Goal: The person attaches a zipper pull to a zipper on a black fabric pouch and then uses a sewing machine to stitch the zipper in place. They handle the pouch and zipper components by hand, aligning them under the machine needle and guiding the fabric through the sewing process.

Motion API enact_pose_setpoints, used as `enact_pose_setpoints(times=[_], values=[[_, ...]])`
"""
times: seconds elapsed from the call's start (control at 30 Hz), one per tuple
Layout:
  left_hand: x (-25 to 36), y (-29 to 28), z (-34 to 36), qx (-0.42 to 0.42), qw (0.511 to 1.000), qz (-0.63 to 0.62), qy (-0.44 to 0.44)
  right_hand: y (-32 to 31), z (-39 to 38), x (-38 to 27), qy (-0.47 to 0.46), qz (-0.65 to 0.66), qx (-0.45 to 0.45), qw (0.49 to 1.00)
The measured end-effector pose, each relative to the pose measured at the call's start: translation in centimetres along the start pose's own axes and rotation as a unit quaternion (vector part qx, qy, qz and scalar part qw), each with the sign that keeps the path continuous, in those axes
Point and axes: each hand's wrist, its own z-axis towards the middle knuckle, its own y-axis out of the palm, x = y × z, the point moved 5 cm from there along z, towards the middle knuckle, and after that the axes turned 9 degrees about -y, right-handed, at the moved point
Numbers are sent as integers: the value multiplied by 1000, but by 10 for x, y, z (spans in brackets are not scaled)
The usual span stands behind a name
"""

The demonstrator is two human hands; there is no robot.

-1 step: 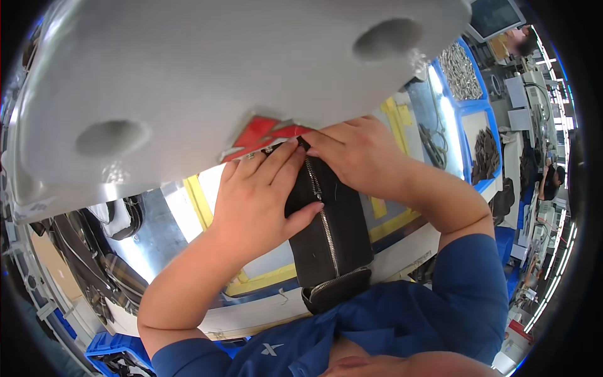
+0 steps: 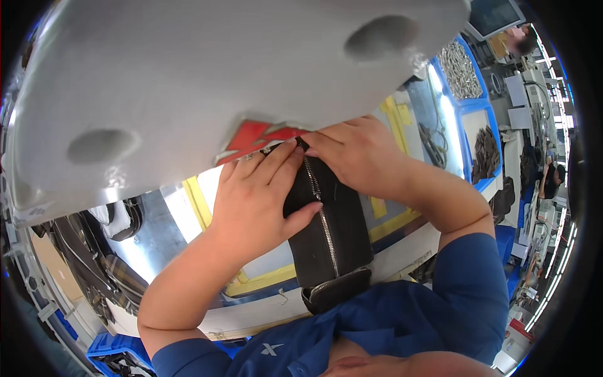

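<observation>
A long black fabric piece [image 2: 348,232] with a silver zipper [image 2: 326,234] runs from near my chest to beneath a large pale grey machine head [image 2: 207,69]. On the left side of the zipper, my left hand [image 2: 254,198] lies flat with its fingers stretched forward and its thumb spread across to the teeth. My right hand [image 2: 361,154] has its thumb and forefinger closed at the far end of the zipper, close to the left fingertips. The machine head hides what lies just beyond the fingers. At the near end, the fabric curls up with another zipper.
Yellow tape [image 2: 270,281] borders the pale work surface. To the right stand a blue bin [image 2: 457,70] of silver metal parts and another blue bin [image 2: 485,151] of dark pieces. Dark zippered pieces [image 2: 88,254] lie at left, above a blue crate [image 2: 113,345].
The machine head appears shifted very slightly left in the picture. My hands and the fabric stay practically where they were.
</observation>
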Motion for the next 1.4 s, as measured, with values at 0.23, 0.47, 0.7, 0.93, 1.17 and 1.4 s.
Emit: enact_pose_setpoints(times=[0.23, 0.47, 0.7, 0.93, 1.17, 1.4], values=[[-9, -3, 9, -42, 993, -105, -25, 1, 2, 1, 4, 0, 1, 1000], [-7, -8, 10, -43, 995, -92, -17, 3, 2, 1, 11, 0, -5, 1000], [-5, -8, 6, -17, 997, -71, -30, 7, 7, -4, 16, -6, 16, 1000], [-19, -23, 1, -30, 996, -7, -85, 17, 36, -16, 25, -34, -41, 998], [-20, -22, 2, -32, 996, -11, -81, 16, 35, -19, 19, -36, -19, 999], [-15, -20, 1, -22, 997, -3, -72, 13, 32, -16, 16, -36, -40, 998]])
